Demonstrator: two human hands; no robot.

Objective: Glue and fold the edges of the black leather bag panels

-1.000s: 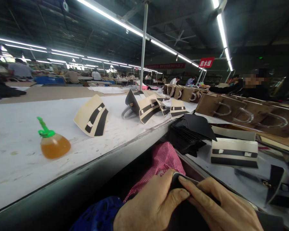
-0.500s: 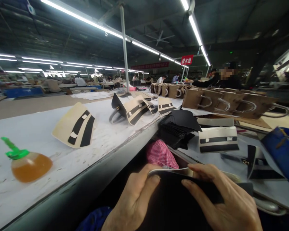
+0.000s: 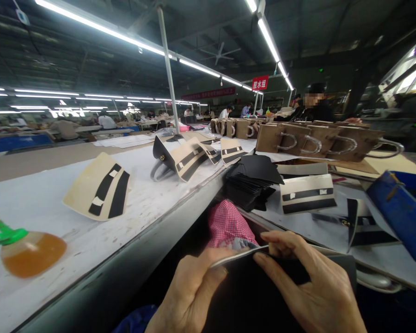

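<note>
I have the left hand (image 3: 189, 293) and right hand (image 3: 321, 289) gripping the upper edge of a black panel (image 3: 247, 298) between their fingers, low in my view. Leftward, an orange-filled bottle (image 3: 34, 255) sits on the tabletop (image 3: 90, 238). Farther off: stacked black sheets (image 3: 251, 178), then brown bags (image 3: 272, 138).

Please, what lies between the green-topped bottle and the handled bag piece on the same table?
In the head view, a cream panel with two black strips lies between them.

A black panel (image 3: 249, 296) is gripped along its pale upper edge.
</note>
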